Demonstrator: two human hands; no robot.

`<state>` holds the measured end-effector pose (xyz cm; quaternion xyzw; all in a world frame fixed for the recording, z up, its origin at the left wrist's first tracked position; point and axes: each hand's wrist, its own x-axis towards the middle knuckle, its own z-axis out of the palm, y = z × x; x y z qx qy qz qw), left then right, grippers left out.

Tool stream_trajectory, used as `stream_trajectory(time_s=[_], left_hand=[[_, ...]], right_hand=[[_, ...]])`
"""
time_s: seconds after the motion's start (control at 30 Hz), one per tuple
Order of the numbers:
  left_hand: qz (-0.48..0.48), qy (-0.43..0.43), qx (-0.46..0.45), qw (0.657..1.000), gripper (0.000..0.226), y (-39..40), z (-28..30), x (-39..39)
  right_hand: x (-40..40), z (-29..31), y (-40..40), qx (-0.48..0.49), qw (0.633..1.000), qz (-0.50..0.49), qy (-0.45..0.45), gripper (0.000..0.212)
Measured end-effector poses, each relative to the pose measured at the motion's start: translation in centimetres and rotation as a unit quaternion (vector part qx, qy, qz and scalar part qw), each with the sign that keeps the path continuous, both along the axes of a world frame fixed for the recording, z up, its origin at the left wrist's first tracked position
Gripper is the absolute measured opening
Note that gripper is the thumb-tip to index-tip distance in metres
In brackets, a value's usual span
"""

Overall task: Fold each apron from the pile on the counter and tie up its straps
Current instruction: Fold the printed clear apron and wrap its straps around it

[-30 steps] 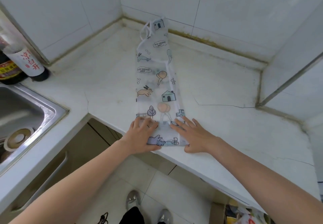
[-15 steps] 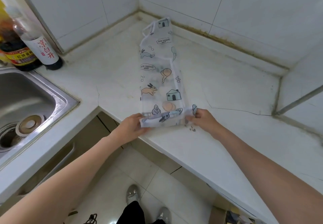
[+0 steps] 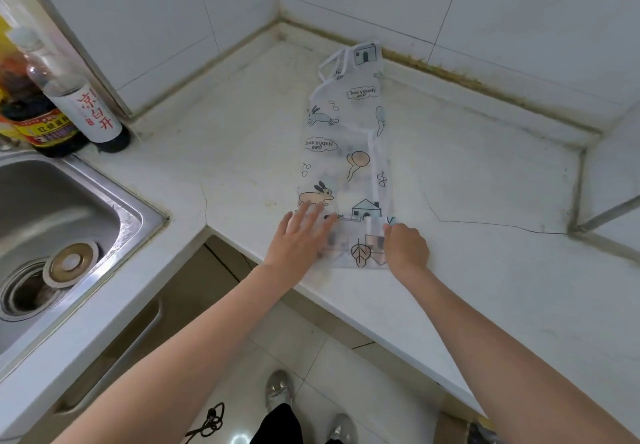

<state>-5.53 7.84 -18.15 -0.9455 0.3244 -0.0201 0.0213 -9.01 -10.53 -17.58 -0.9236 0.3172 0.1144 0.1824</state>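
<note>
A translucent white apron [image 3: 346, 152] printed with rabbits, houses and balloons lies on the white counter [image 3: 485, 201] as a long narrow strip running toward the back wall. Its white straps [image 3: 334, 64] are bunched at the far end. The near end is folded over onto the strip, forming a short doubled flap [image 3: 360, 246]. My left hand [image 3: 299, 239] lies flat with straight fingers on the flap's left side. My right hand [image 3: 403, 244] has curled fingers pinching the flap's right edge.
A steel sink [image 3: 52, 218] with a drain strainer [image 3: 71, 263] is set in the counter at the left. Two dark sauce bottles [image 3: 69, 111] stand behind it by the wall. The counter's front edge runs diagonally below my hands, with tiled floor and my shoes beneath.
Both hands lifted the apron's near end and folded it forward onto the strip. My left hand then opened flat on the fold; my right still pinches the edge.
</note>
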Motion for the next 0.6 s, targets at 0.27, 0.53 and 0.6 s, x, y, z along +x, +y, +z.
stream_trajectory(time_s=[0.27, 0.53, 0.6], left_hand=[[-0.131, 0.177, 0.147, 0.964, 0.07, 0.6, -0.3, 3.2], [-0.141, 0.311, 0.049, 0.939, 0.105, 4.3, 0.0, 6.2], [-0.126, 0.315, 0.026, 0.94, 0.101, 4.7, 0.2, 6.3]], right_hand=[[-2.8, 0.9, -3.9, -0.122, 0.905, 0.406, 0.033, 0.09], [-2.3, 1.2, -2.9, -0.019, 0.938, 0.343, 0.05, 0.085], [-1.7, 1.6, -1.9, -0.061, 0.949, 0.31, 0.019, 0.07]])
